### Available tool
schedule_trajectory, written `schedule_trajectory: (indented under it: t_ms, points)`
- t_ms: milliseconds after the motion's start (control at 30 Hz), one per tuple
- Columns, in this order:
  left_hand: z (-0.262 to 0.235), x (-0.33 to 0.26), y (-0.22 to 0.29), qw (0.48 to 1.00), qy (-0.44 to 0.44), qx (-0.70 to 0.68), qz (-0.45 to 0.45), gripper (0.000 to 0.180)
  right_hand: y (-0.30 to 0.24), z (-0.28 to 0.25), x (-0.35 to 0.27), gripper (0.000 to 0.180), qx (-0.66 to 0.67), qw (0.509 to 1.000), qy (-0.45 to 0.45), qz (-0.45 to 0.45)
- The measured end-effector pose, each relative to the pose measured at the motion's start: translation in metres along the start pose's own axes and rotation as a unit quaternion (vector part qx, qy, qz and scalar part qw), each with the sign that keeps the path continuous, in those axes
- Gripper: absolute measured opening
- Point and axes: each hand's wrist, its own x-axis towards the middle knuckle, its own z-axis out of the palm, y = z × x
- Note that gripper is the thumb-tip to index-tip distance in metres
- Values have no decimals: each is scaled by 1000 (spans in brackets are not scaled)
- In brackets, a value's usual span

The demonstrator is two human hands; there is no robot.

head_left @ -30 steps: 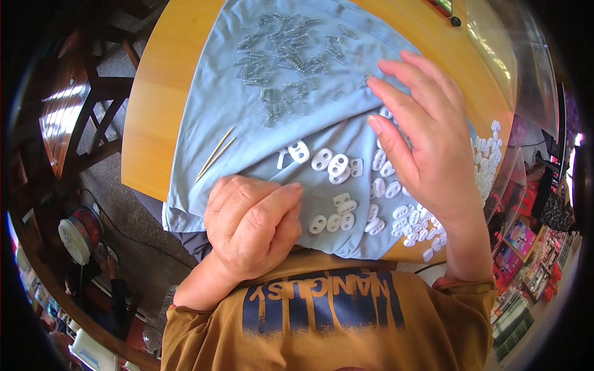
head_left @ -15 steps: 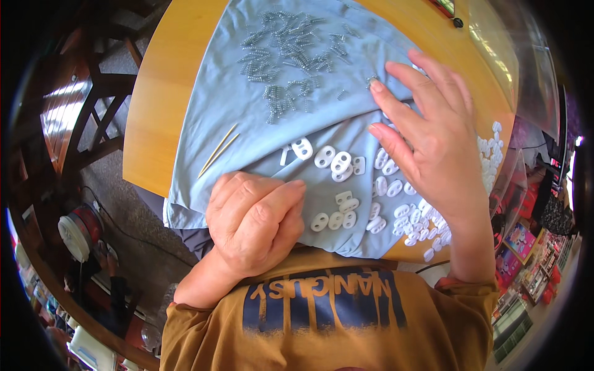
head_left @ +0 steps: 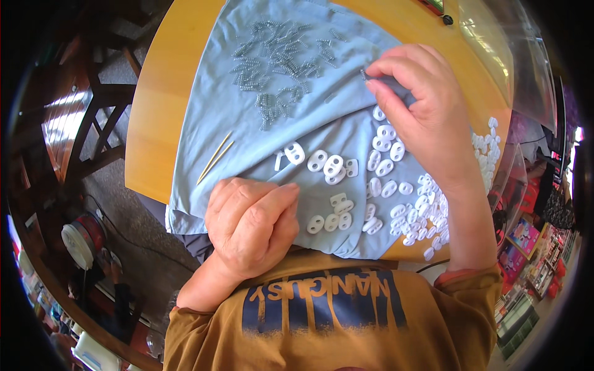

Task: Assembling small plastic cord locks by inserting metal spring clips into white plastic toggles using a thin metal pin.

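My right hand (head_left: 427, 105) is raised over the right side of the blue cloth (head_left: 216, 105), thumb and forefinger pinched on a small metal spring (head_left: 364, 75). My left hand (head_left: 250, 226) is curled closed at the cloth's near edge; what it holds, if anything, is hidden inside the fingers. A loose heap of small metal springs (head_left: 278, 55) lies on the far part of the cloth. Several white oval two-hole plastic pieces (head_left: 317, 161) are scattered between my hands, some overlapping. Two thin pointed sticks (head_left: 215, 162) rest beyond my left hand.
A heap of white plastic pieces (head_left: 427, 207) lies beside my right forearm, and more white pieces (head_left: 486, 148) sit near the right table edge. The yellow table (head_left: 151, 130) shows around the cloth. Clear plastic sheeting (head_left: 486, 43) stands at the far right.
My right thumb and forefinger have closed on a small spring, and that hand has drawn slightly left. My left hand stays closed in nearly the same place.
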Motion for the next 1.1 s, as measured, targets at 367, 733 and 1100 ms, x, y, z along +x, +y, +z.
schedule_trajectory:
  t_ms: [367,733,1100]
  points:
    - [-1,2,2,1000,-3,5,-3,26,-2,3,5,10,-135,986,14,-102]
    - [-1,3,7,1000,-13,17,-8,26,2,-2,1,8,66,996,50,15]
    - [0,4,8,999,-19,25,-13,26,4,-11,5,7,102,991,45,80]
